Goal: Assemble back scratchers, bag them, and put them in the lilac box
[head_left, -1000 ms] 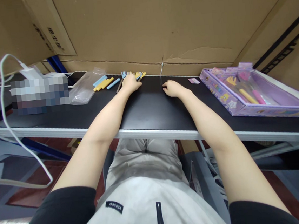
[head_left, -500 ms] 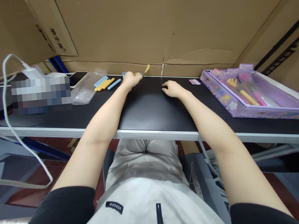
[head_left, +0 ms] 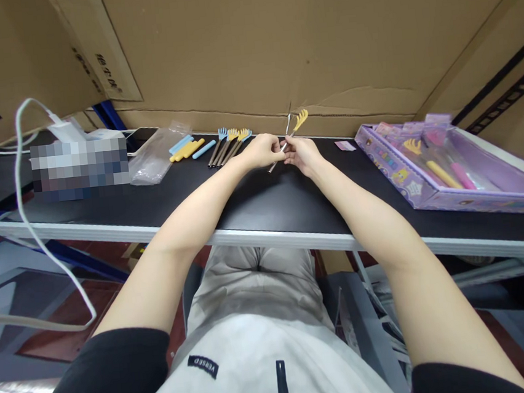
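A back scratcher (head_left: pixel 301 120) with a yellow claw head and a thin metal rod slants up to the right between my hands. My left hand (head_left: pixel 264 151) is closed in a pinch on its rod. Beside it, my right hand (head_left: pixel 303 154) has its fingers closed on the rod nearer the claw. Left of my hands, several more back scratchers (head_left: pixel 229 147) with blue or yellow claws and dark rods lie side by side. Further left are yellow tubes (head_left: pixel 187 150) and blue tubes (head_left: pixel 204 149), resembling handle sleeves.
On the right stands a purple display box (head_left: pixel 475 199) with a yellow and a pink scratcher inside. A small pink card (head_left: pixel 345 146) lies near it. A clear plastic bag (head_left: pixel 156 160) and a white cable (head_left: pixel 20 183) are at left. Cardboard (head_left: pixel 239 50) walls the table's back.
My left hand has moved right from the row of scratchers, bringing one yellow-clawed back scratcher to my right hand. My right hand has closed on its rod.
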Demonstrator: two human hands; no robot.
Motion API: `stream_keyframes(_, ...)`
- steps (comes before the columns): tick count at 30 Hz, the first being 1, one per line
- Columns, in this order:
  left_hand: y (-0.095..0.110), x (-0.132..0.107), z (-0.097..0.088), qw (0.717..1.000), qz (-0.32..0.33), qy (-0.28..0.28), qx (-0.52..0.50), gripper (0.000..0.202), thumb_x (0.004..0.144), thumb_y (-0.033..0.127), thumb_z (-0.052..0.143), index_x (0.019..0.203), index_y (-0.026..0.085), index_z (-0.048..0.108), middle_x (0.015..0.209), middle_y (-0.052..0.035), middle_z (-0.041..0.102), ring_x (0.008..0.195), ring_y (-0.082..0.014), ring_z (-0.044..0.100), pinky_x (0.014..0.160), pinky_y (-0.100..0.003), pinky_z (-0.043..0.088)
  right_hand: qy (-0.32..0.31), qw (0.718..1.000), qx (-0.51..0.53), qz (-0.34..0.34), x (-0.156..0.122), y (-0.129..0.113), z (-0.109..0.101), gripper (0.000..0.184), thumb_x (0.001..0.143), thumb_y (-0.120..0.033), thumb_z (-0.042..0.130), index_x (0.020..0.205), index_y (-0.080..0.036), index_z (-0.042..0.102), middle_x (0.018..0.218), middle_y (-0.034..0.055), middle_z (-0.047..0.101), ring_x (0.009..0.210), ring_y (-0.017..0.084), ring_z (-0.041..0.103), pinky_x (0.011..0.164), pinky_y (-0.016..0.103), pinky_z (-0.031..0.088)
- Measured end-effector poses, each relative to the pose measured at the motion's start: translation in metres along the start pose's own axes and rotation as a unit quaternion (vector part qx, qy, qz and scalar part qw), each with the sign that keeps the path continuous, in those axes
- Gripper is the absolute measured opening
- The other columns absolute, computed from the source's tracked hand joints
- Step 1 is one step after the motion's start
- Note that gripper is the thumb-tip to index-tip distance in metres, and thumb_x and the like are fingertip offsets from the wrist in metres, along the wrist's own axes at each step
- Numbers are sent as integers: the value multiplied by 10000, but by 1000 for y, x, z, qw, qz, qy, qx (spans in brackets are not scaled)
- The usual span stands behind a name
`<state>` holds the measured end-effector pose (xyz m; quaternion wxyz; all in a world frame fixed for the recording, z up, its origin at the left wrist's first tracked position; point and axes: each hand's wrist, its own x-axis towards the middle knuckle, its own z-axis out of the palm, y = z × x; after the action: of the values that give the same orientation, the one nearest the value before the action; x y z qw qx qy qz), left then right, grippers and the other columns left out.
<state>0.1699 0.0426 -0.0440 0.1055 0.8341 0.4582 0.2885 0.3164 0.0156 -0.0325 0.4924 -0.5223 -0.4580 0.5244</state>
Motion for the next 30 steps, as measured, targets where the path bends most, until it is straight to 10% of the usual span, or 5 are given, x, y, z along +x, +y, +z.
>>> stream_keyframes(6,-5,-8,-17,995,-9,-33,98,340,997,433,634,926,154,815,986,-142,812,1010,-296,736,941,-379,530,-11,999,33,40,2,3,-1,442,1192,-184,397,796,-164,592,582,-21,548,485,82,514,547,179,461)
stream_keyframes(16,-40,-24,-96,922,-328,78,189,736,944,547,674,1594,208,611,1593,-215,641,1575,-519,432,1314,-671,239,-34,999,-1,27,11,12,-6,395,1172,-196,401,843,-169,617,713,18,622,573,107,562,650,219,522)
stream_keyframes(26,-114,-47,-75,874,-448,64,179,1310,750,1035,367,1610,69,577,1693,-177,566,1575,-494,257,1296,-728,118,-28,999,8,32,6,8,-5,429,1184,-187,384,818,-166,606,685,10,603,550,95,546,629,205,516)
stream_keyframes(30,-102,-47,-77,862,-466,41,193,938,960,677,486,1619,14,558,1761,-245,476,1616,-434,323,1326,-677,185,-27,999,-4,22,7,9,-5,404,1186,-195,391,843,-176,601,712,6,609,558,91,558,643,197,529)
